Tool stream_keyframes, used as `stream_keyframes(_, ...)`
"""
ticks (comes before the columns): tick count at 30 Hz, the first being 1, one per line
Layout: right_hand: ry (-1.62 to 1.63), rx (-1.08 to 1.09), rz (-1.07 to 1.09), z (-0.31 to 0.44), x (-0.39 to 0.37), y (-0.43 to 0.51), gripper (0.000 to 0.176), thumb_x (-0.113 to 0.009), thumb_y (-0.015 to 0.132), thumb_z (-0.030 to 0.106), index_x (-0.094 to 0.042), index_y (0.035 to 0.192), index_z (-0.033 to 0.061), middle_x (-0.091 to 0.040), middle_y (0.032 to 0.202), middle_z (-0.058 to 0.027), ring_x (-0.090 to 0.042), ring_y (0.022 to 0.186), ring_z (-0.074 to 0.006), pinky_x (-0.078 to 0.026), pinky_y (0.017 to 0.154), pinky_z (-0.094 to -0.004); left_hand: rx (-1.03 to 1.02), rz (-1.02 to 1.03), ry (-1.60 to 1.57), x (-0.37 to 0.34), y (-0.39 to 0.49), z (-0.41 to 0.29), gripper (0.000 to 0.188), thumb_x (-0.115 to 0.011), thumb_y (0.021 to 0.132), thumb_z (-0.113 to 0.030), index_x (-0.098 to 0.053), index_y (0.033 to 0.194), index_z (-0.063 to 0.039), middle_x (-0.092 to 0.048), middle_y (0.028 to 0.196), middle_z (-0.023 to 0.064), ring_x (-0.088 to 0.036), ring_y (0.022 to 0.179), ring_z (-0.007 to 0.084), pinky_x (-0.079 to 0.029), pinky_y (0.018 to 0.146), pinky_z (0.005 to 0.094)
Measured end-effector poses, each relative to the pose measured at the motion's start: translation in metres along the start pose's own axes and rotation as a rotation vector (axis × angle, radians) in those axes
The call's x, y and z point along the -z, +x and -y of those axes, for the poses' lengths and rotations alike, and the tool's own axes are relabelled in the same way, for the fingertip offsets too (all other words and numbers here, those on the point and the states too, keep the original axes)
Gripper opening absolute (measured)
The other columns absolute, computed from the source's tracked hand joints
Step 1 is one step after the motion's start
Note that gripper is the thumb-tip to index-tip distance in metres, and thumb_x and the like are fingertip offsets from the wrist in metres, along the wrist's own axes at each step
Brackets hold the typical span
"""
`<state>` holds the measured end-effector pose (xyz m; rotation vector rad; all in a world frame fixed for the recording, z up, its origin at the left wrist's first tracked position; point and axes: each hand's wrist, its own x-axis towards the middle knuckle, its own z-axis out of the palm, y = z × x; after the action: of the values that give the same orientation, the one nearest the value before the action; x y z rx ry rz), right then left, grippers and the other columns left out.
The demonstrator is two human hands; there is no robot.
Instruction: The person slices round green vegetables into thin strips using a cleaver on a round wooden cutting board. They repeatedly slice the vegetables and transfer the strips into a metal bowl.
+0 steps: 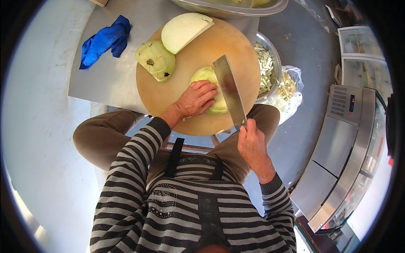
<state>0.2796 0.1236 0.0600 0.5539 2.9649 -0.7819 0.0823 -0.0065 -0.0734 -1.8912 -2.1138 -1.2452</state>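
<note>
On the round cutting board (190,123) lies a pale green vegetable piece (204,74), flat side not visible. My left hand (197,98) presses on it, fingers curled near its right part. My right hand (253,140) grips the handle of a cleaver (229,88), whose broad blade stands along the vegetable's right edge. Whether the blade touches it I cannot tell. Two larger pieces rest at the board's upper left: a pale, peeled half (185,30) and a greener piece (155,60) with dark spots.
A blue cloth (106,41) lies on the metal table (95,83). Beyond the board is a large metal basin (234,11). Right of the board, lower down, stand a metal bowl (277,57) of cut strips and a plastic bag (292,106) with more strips. A stainless steel appliance (335,139) stands far right.
</note>
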Motion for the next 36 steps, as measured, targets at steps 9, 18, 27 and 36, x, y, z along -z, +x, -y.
stream_keyframes(9, 0.030, -0.083, 0.120, 0.007, 0.002, -0.002, 0.015, -0.053, 0.090, 0.000, -0.039, 0.095, -0.0011, -0.056, 0.070, -0.0228, -0.060, 0.066, -0.0424, -0.048, 0.056, -0.0456, 0.005, 0.007, -0.032, -0.001, -0.002, 0.004, 0.037, -0.073, 0.076, -0.013, -0.060, 0.110, -0.008, -0.056, 0.119, 0.0072, -0.052, 0.110, 0.0282, -0.043, 0.091, 0.0405)
stream_keyframes(18, -0.119, -0.081, 0.099, -0.014, -0.058, 0.036, 0.019, -0.054, 0.088, 0.004, -0.042, 0.099, -0.0039, -0.059, 0.071, -0.0243, -0.063, 0.065, -0.0399, -0.051, 0.054, -0.0451, -0.026, -0.014, -0.107, -0.003, -0.003, 0.007, 0.039, -0.074, 0.074, -0.012, -0.060, 0.109, -0.008, -0.056, 0.117, 0.0082, -0.052, 0.108, 0.0302, -0.043, 0.092, 0.0406)
stream_keyframes(27, -0.166, 0.079, 0.171, 0.009, 0.006, 0.014, 0.014, -0.052, 0.091, -0.001, -0.041, 0.100, -0.0058, -0.048, 0.075, -0.0162, -0.060, 0.066, -0.0335, -0.050, 0.055, -0.0373, -0.011, -0.046, -0.103, -0.003, -0.002, 0.009, 0.038, -0.075, 0.074, -0.014, -0.061, 0.108, -0.007, -0.057, 0.116, 0.0086, -0.052, 0.108, 0.0304, -0.043, 0.092, 0.0407)
stream_keyframes(36, -0.098, 0.037, 0.199, 0.008, -0.003, 0.011, 0.016, -0.054, 0.089, 0.003, -0.041, 0.095, -0.0021, -0.058, 0.066, -0.0223, -0.062, 0.062, -0.0415, -0.050, 0.053, -0.0467, -0.005, -0.039, -0.111, -0.001, -0.005, 0.007, 0.036, -0.075, 0.074, -0.013, -0.061, 0.107, -0.007, -0.057, 0.115, 0.0086, -0.053, 0.107, 0.0298, -0.044, 0.091, 0.0410)
